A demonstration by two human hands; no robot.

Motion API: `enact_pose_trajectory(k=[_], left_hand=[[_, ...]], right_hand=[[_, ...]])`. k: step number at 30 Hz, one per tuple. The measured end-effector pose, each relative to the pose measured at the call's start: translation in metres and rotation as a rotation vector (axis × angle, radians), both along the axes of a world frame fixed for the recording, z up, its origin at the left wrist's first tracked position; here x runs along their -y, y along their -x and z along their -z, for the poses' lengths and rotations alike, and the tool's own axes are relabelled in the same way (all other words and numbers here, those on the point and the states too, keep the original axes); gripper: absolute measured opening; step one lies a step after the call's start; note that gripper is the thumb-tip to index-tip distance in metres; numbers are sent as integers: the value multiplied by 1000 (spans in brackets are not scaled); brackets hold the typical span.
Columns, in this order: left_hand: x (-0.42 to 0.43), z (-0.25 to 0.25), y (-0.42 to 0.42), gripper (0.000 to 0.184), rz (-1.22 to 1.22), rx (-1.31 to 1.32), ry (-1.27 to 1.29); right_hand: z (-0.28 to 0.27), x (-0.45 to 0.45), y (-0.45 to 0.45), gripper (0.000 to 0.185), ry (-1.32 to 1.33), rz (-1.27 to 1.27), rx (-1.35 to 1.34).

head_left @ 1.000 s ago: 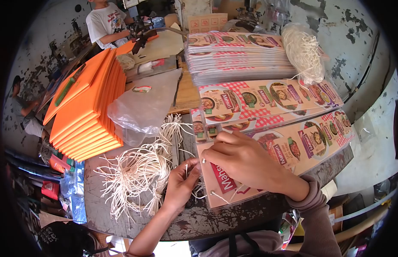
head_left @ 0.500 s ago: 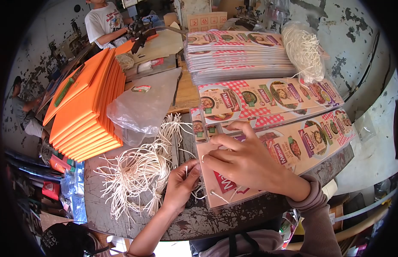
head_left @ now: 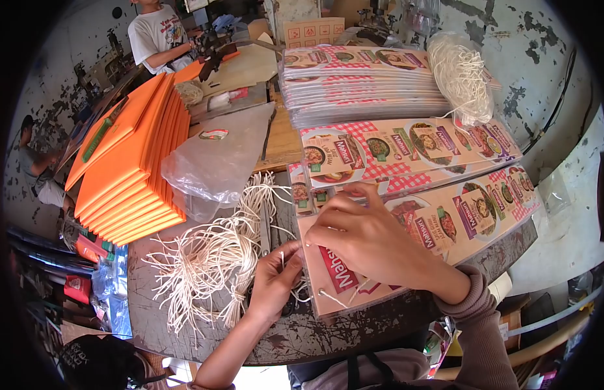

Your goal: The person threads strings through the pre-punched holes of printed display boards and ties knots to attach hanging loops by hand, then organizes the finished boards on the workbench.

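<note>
A printed plastic-covered food panel [head_left: 438, 224] lies along the table's near right side. At its left edge my left hand [head_left: 270, 286] pinches the end of a white cord [head_left: 283, 259] between thumb and fingers. My right hand [head_left: 373, 240] rests over the panel's left part with curled fingers closed together; a bit of white cord shows between them. A short length of cord [head_left: 333, 298] comes through a hole at the panel's near left corner. Beside my left hand lies a loose heap of cut white cords [head_left: 207, 260], with a metal tool [head_left: 265, 227], perhaps scissors, partly among them.
More printed panels [head_left: 367, 97] are stacked at the back, with a bagged cord bundle [head_left: 468, 78] on top. Orange boards [head_left: 136, 162] form a pile at left, bearing a green-handled cutter [head_left: 97, 138]. A clear plastic bag [head_left: 217, 162] lies beside it. Two people work farther back.
My right hand's fingers have drawn in and curled more tightly, shifting slightly over the panel. The left hand stays at the panel's edge, almost unmoved.
</note>
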State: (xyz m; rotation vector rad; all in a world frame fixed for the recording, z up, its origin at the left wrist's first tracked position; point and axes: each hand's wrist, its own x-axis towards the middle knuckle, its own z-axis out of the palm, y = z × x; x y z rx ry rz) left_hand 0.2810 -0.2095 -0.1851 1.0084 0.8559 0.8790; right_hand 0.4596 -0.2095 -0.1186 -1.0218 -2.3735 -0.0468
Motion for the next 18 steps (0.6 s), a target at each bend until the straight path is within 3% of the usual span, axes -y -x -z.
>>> enact_pose_trajectory(k=[5, 10, 16, 18], left_hand=[[0, -3, -1, 22, 1, 27, 5], [-1, -4, -6, 23, -31, 27, -22], [-3, 2, -5, 11, -58, 34, 1], [-2, 5, -6, 6, -109, -70, -158]], right_hand=[[9, -4, 3, 13, 14, 8, -58], [12, -4, 5, 14, -88, 138, 47], [13, -2, 8, 17, -106, 110, 107], [13, -3, 10, 19, -135, 76, 82]])
